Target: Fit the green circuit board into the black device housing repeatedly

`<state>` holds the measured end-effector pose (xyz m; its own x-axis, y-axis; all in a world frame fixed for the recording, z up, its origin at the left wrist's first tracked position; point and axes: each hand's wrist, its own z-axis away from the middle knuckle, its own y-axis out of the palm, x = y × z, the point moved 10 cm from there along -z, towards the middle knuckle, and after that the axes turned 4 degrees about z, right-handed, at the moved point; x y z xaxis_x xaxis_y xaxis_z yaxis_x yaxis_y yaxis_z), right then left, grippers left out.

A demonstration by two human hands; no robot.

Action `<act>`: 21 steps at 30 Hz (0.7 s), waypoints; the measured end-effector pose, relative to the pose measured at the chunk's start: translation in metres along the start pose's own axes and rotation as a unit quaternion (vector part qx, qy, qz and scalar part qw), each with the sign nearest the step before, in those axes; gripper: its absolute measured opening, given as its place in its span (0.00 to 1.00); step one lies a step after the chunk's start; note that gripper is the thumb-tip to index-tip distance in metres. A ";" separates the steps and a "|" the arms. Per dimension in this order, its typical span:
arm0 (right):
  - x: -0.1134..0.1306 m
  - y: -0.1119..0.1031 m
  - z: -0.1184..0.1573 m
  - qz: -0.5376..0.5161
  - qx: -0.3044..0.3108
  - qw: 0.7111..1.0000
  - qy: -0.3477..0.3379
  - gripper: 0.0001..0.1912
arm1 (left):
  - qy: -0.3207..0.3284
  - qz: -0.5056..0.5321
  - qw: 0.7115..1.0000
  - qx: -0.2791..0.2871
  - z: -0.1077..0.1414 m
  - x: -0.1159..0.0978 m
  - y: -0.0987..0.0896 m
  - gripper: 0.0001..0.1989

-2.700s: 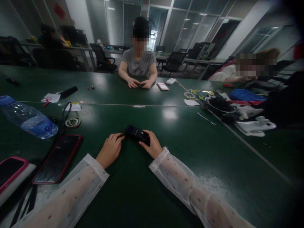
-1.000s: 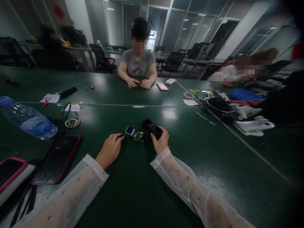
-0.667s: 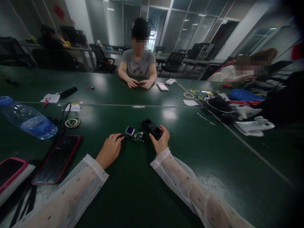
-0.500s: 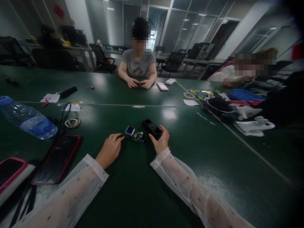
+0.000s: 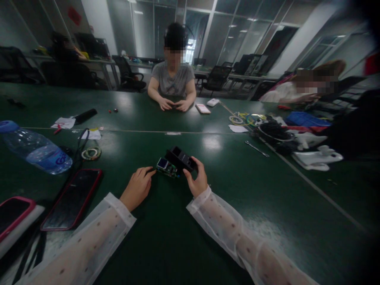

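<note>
A small green circuit board (image 5: 170, 170) with a little square screen lies on the dark green table in front of me. My left hand (image 5: 139, 186) is at its left end, with the fingertips pinched at the edge; the exact contact is hard to see. Between the thumb and fingers of my right hand (image 5: 196, 177) is a black plastic case cover (image 5: 181, 157) with a window cut in it. The cover is held tilted, just behind and above the board's right part, overlapping it in view.
On the left are a water bottle (image 5: 38, 152), a red-edged phone (image 5: 73, 200) and a second phone (image 5: 13, 215). A wrench (image 5: 257, 149) lies to the right, near a pile of cables and white parts (image 5: 319, 157). Across the table sits a person (image 5: 172, 77).
My right hand has brought the black case cover leftward, closer over the circuit board, and tilted it. My left hand and the board have stayed in place.
</note>
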<state>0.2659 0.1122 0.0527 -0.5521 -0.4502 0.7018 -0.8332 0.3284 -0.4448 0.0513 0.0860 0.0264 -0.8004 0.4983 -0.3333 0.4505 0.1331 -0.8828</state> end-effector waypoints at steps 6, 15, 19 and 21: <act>0.015 0.016 0.004 0.017 0.071 0.996 -0.053 0.26 | 0.000 0.006 1.000 -0.003 0.000 0.001 0.001 0.19; 0.010 0.038 0.009 0.062 0.165 0.982 -0.065 0.29 | -0.007 -0.007 1.000 0.012 -0.001 0.001 0.002 0.18; 0.006 0.043 0.010 0.068 0.189 0.978 -0.051 0.29 | 0.000 -0.010 1.000 0.011 0.000 0.001 0.003 0.18; 0.004 0.044 0.010 0.065 0.193 0.978 -0.040 0.29 | -0.003 -0.006 1.000 0.005 0.000 0.002 0.003 0.18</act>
<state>0.2270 0.1169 0.0301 -0.6414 -0.4949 0.5863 -0.6971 0.0567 -0.7147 0.0514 0.0875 0.0232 -0.8081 0.4921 -0.3238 0.4362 0.1305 -0.8903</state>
